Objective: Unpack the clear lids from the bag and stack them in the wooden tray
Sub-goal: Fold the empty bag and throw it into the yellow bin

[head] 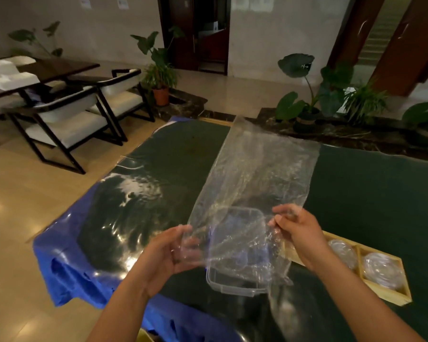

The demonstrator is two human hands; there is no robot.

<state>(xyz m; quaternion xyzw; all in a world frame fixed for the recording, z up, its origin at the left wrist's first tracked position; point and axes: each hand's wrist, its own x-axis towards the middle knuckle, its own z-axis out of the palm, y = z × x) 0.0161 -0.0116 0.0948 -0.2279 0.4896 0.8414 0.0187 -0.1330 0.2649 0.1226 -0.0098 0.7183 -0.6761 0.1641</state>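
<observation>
We see both hands raised over the worktop (371,193), which is laid with a dark green cover over a blue cloth (64,257), and between them a crumpled clear plastic bag (255,174) is held up, stretching away from us above the worktop. The left hand (168,253) grips the bag's near left edge with curled fingers, and the right hand (299,233) pinches its near right edge between thumb and fingers. Through the film we make out a clear rectangular container (235,285) standing on the worktop just under the bag. To the right, beside the right wrist, lies the wooden tray (387,294), split into compartments; clear lids (381,270) sit in its nearest compartment and more show in the next one along. We cannot tell whether any lids are inside the bag. Beyond the worktop stand chairs (67,119) and potted plants (307,104).
</observation>
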